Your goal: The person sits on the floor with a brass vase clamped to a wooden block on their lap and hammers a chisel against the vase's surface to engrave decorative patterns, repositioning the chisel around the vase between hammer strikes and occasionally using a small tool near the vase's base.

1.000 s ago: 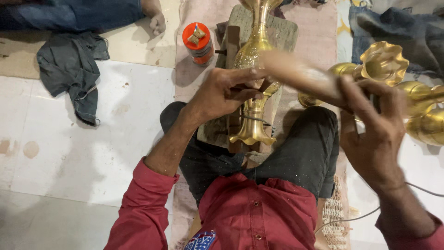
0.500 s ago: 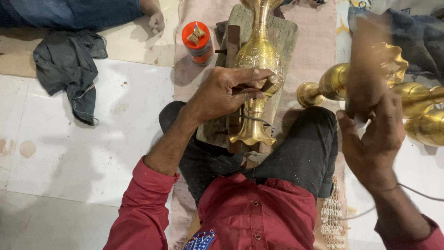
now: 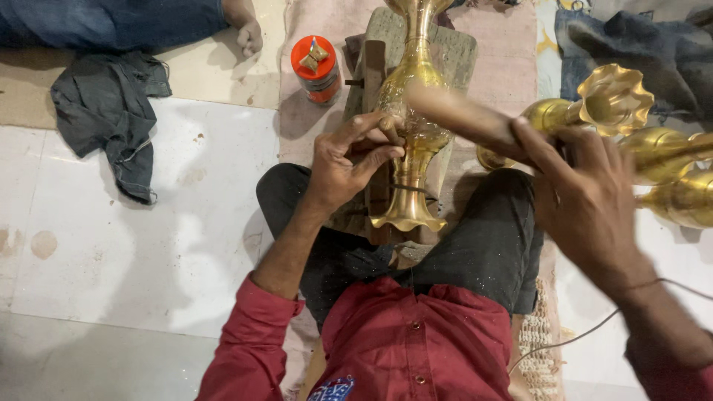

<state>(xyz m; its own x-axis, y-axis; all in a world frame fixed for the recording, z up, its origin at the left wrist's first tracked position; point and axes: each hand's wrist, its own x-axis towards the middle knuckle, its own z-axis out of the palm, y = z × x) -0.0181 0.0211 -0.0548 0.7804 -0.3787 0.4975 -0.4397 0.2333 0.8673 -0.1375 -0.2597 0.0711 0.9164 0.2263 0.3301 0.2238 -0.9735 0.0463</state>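
A tall brass vase (image 3: 416, 111) lies lengthwise on a wooden block (image 3: 460, 52) between my knees, its flared foot toward me. My left hand (image 3: 345, 167) rests against the vase's belly, fingers pinched on a small punch (image 3: 386, 121) whose tip touches the brass. My right hand (image 3: 587, 200) grips a wooden stick (image 3: 460, 119), blurred with motion. The stick's far end is over the punch and the vase's belly.
An orange-lidded jar (image 3: 316, 67) stands left of the block. Several more brass vases (image 3: 609, 100) lie at the right. A dark cloth (image 3: 111, 111) is crumpled on the white tiles at left. Another person's foot (image 3: 249, 33) is at the top. A pink mat (image 3: 490, 22) lies under the block.
The stick was down by the vase, swung up to the right half a second ago, and is down over the punch again. My left hand stayed in place.
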